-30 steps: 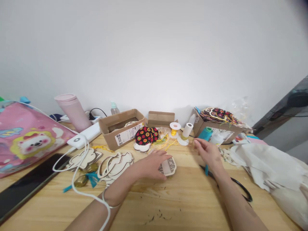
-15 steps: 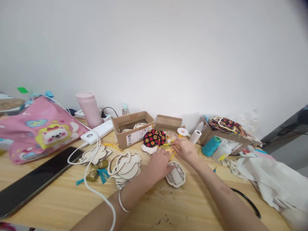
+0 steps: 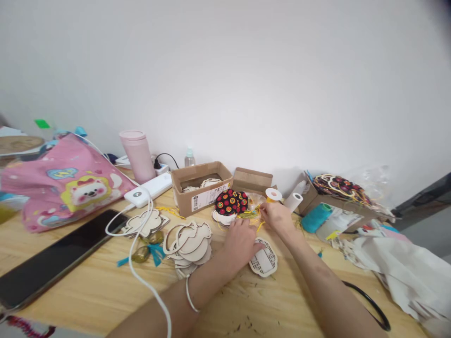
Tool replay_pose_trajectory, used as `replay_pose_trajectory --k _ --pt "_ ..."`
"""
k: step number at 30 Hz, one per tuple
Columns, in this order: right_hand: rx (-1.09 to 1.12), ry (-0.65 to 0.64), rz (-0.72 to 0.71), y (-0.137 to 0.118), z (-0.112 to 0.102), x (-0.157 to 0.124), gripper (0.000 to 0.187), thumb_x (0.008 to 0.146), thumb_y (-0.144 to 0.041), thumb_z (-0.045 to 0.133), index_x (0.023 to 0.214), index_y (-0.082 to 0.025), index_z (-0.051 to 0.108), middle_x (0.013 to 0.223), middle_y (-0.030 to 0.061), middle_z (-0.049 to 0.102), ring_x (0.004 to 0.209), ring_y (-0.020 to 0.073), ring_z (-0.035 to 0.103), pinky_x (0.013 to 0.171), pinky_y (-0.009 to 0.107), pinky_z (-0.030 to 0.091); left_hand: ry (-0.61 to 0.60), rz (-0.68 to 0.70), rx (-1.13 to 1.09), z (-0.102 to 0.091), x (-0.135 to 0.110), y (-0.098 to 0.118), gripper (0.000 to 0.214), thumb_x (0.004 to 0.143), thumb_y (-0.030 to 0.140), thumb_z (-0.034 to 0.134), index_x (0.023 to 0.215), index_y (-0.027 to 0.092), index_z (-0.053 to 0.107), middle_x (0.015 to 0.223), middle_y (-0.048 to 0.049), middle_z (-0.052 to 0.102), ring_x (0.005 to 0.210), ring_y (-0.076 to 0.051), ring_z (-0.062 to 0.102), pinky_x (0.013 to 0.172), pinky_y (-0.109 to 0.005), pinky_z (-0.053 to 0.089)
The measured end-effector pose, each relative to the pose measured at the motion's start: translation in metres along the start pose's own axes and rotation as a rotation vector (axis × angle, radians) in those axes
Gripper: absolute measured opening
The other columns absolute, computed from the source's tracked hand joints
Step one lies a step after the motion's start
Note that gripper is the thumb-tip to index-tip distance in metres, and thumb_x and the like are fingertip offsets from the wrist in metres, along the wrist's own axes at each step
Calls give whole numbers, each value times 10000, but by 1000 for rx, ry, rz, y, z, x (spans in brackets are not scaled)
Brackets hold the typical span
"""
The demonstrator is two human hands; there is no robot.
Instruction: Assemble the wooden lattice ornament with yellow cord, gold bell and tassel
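Note:
My left hand point(image 3: 241, 241) lies palm down on the table, fingers stretched forward and thumb out on the edge of a pale wooden cutout point(image 3: 263, 257) with a lattice pattern. To its right, my right hand point(image 3: 276, 217) has its fingertips pinched together at the yellow thread point(image 3: 260, 226). Just beyond both hands is a black fabric piece point(image 3: 231, 203) with red and yellow round motifs, resting over a white scalloped piece point(image 3: 223, 218). A spool point(image 3: 273, 194) with a white flange stands behind my right hand. My fingers partly hide the thread.
Stacked wooden cutouts point(image 3: 190, 244) lie left of my left arm. A cardboard box point(image 3: 201, 188) stands behind, and a fuller box point(image 3: 338, 206) at right beside a teal thread cone point(image 3: 317, 217). A white cable point(image 3: 132, 263) crosses near my left wrist. Pale cloth point(image 3: 398, 267) covers the right side.
The whole view has shifted, so things appear slightly farther right. Both hands stay in nearly the same places, the right fingertips still pinched by the thread.

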State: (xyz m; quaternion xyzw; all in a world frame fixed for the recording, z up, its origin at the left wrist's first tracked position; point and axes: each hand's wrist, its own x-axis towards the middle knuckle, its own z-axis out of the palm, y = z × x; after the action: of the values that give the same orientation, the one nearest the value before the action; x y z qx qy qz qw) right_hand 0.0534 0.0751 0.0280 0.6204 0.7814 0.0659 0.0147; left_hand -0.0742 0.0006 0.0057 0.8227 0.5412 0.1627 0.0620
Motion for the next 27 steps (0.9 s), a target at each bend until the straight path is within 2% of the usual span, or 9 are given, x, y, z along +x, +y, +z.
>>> replay_pose_trajectory --k 3,7,12,16,22,27 --pt "-21 -15 6 -3 2 3 249 822 -234 403 915 -228 634 825 77 682 793 199 631 596 245 423 65 8 7 5 4 1 458 734 480 520 1058 156 542 1100 -117 543 1050 -272 434 897 -427 319" --pt "-42 -33 -37 -6 4 8 239 799 -201 447 937 -228 641 824 82 683 785 194 633 617 241 426 46 40 1 13 10 -1 557 723 521 508 1131 143 486 1182 -125 503 1097 -277 396 927 -439 291" --pt "-57 -16 -105 -7 2 10 218 798 -197 452 875 -186 656 803 99 678 780 196 630 623 235 421 33 18 22 18 13 -3 550 740 536 470 1119 138 494 1177 -127 509 1082 -276 413 913 -428 305" --pt "-56 7 -110 -3 5 7 242 823 -252 418 897 -215 645 814 79 677 774 189 629 607 230 417 39 52 48 18 9 -1 508 760 526 448 1072 133 531 1148 -123 540 1064 -265 441 905 -438 309" --pt "-41 0 -141 3 8 4 253 836 -281 401 911 -265 643 846 42 682 813 172 624 592 212 406 32 44 58 21 6 2 560 753 532 456 1117 109 509 1167 -138 535 1076 -270 442 895 -442 320" --pt "-47 -20 -182 1 9 9 226 806 -260 444 876 -247 659 815 52 688 782 179 627 593 220 405 44 49 59 21 8 2 529 755 537 448 1087 133 532 1182 -126 523 1088 -263 433 907 -435 318"
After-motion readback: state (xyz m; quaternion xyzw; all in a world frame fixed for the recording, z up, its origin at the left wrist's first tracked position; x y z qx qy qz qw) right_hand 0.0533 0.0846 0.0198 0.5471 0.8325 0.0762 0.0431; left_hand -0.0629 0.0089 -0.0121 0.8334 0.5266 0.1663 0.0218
